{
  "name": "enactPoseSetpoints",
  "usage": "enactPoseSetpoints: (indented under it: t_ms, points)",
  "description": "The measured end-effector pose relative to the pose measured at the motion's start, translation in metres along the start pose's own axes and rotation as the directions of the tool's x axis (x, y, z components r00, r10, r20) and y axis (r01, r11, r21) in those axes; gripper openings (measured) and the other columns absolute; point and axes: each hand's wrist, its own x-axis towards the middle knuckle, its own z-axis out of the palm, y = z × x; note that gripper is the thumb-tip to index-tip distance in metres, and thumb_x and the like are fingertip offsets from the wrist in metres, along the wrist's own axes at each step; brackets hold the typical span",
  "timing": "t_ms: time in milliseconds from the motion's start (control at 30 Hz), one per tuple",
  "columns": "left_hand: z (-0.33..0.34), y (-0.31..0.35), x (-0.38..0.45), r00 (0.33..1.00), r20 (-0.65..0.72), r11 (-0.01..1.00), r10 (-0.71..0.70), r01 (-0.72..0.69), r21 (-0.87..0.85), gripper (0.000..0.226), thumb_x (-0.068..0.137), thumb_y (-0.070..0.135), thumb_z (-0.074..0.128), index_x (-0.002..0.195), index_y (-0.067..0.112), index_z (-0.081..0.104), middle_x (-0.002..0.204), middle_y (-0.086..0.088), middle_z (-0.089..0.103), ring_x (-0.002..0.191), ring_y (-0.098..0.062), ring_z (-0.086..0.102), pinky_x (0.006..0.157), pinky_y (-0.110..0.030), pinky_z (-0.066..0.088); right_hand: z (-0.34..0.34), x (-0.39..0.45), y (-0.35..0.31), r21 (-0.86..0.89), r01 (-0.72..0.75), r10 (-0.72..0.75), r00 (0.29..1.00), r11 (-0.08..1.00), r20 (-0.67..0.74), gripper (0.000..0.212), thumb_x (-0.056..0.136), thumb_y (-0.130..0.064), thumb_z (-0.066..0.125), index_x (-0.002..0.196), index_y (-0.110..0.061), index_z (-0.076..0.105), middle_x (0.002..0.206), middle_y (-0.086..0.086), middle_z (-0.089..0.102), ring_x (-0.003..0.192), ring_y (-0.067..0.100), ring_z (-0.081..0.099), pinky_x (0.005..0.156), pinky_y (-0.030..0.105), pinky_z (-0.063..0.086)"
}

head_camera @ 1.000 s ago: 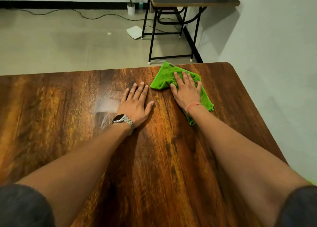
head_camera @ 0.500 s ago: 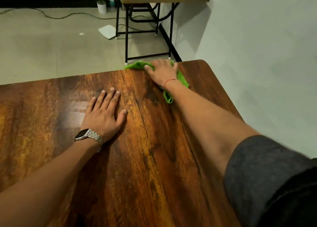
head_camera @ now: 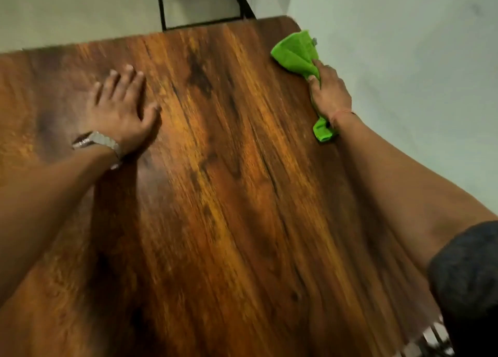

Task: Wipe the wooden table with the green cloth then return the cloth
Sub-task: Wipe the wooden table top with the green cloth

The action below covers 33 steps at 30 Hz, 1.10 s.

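Note:
The wooden table point(head_camera: 229, 195) fills most of the head view, its grain running away from me. The green cloth point(head_camera: 295, 52) lies bunched at the table's right edge, near the far right corner. My right hand point(head_camera: 330, 92) is closed on the cloth, which sticks out ahead of the fingers and behind the wrist. My left hand point(head_camera: 121, 108) lies flat on the table at the left with its fingers spread, a metal watch on the wrist. It holds nothing. The picture is blurred by motion.
A pale wall point(head_camera: 404, 73) runs close along the table's right edge. Beyond the far edge, black metal legs point(head_camera: 161, 6) of another table stand on the grey floor point(head_camera: 67, 14).
My right hand has drawn the cloth from the far edge to the right edge and back toward me, now gripping it instead of pressing flat. The left hand stays planted. The camera tipped down.

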Motion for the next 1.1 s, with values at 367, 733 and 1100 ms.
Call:
enactPoseSetpoints:
  t_ms: [367, 733, 1100]
  points:
    - [-0.008, 0.006, -0.008, 0.997, 0.078, 1.0, -0.006, 0.005, 0.019, 0.072, 0.094, 0.064, 0.008, 0.154, 0.024, 0.008, 0.164, -0.002, 0.007, 0.15, -0.025, 0.005, 0.12, -0.049, 0.006, -0.022, -0.211, 0.091, 0.051, -0.177, 0.181, 0.98, 0.983, -0.086, 0.048, 0.104, -0.033, 0.036, 0.151, -0.026, 0.032, 0.143, 0.014, 0.047, 0.13, 0.035, 0.047, 0.106, 0.042, 0.037]
    - [-0.015, 0.111, -0.177, 0.965, 0.214, 0.984, 0.152, -0.126, -0.129, 0.061, 0.101, 0.043, 0.022, 0.155, 0.018, 0.01, 0.164, -0.007, 0.001, 0.149, -0.033, -0.003, 0.119, -0.05, -0.002, -0.001, -0.402, 0.049, -0.095, -0.349, 0.336, 0.933, 0.932, -0.13, 0.055, 0.101, -0.036, 0.029, 0.154, -0.025, 0.027, 0.163, 0.009, 0.019, 0.151, 0.032, 0.01, 0.121, 0.049, 0.011]
    - [-0.048, 0.103, -0.331, 0.842, 0.192, 0.831, 0.505, -0.414, -0.371, 0.052, 0.094, 0.022, 0.045, 0.146, 0.02, 0.039, 0.153, -0.002, 0.037, 0.145, -0.025, 0.027, 0.118, -0.041, 0.018, 0.058, -0.542, -0.088, -0.158, 0.273, -0.233, 0.944, 0.949, 0.232, 0.055, 0.101, -0.044, 0.028, 0.155, -0.035, 0.017, 0.164, -0.003, 0.015, 0.153, 0.024, 0.004, 0.123, 0.047, 0.006]
